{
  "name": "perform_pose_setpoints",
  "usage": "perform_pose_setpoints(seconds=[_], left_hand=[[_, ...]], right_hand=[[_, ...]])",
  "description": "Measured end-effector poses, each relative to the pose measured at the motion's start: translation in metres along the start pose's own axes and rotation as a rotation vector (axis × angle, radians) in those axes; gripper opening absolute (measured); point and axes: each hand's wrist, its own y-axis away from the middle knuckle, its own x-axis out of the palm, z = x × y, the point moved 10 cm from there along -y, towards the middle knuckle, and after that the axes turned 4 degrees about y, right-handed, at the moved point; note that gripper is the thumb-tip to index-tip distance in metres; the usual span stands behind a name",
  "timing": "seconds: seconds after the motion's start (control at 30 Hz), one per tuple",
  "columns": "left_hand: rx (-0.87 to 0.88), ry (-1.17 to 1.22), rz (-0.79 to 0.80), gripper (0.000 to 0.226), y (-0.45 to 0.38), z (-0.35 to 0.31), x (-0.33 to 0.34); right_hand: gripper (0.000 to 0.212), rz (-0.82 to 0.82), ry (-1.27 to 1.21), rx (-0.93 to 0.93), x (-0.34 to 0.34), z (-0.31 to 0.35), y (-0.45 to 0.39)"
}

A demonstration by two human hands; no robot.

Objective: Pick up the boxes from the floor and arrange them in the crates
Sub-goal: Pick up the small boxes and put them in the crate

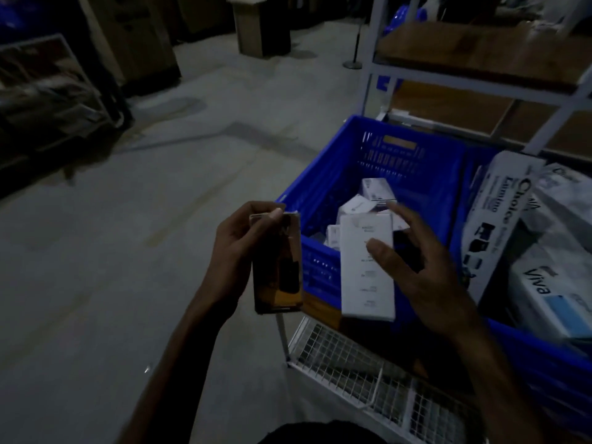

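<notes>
My left hand grips a slim dark box with an orange lower part, held upright just left of the blue crate. A flat white box is in my right hand, thumb on its face, fingers spread behind it, over the crate's near wall. Several small white boxes lie inside that crate. To the right, a second blue crate holds larger white boxes, one marked "Choice" and one marked "Viva".
Both crates rest on a white wire rack. A white metal shelf with brown boards stands behind them. Grey concrete floor spreads to the left, with dark clutter at the far left. The scene is dim.
</notes>
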Motion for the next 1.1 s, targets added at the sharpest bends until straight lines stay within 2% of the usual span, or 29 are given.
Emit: perform_pose_setpoints(seconds=[0.17, 0.33, 0.43, 0.57, 0.67, 0.73, 0.83, 1.1], left_hand=[[0.159, -0.177, 0.05, 0.027, -0.048, -0.043, 0.052], [0.293, -0.401, 0.058, 0.043, -0.096, -0.057, 0.099], [0.352, -0.572, 0.138, 0.061, -0.122, -0.051, 0.133], [0.341, -0.765, 0.278, 0.077, -0.157, -0.036, 0.17], [0.337, -0.882, 0.347, 0.071, -0.184, -0.025, 0.189], [0.356, -0.905, 0.374, 0.063, -0.2, -0.017, 0.199], [0.38, -0.862, 0.394, 0.061, -0.225, -0.009, 0.208], [0.421, -0.801, 0.545, 0.062, -0.288, 0.014, 0.241]], right_hand=[[0.086, -0.07, 0.235, 0.014, -0.063, 0.009, -0.062], [0.09, -0.127, 0.449, 0.004, -0.102, 0.003, -0.139], [0.075, -0.099, 0.55, 0.057, -0.108, -0.014, -0.172], [0.073, -0.058, 0.698, 0.144, -0.097, -0.049, -0.206], [0.077, -0.09, 0.768, 0.212, -0.088, -0.077, -0.225], [0.075, -0.095, 0.859, 0.26, -0.083, -0.091, -0.234], [0.072, -0.072, 0.928, 0.313, -0.08, -0.109, -0.251], [0.075, 0.056, 0.961, 0.404, -0.088, -0.135, -0.297]])
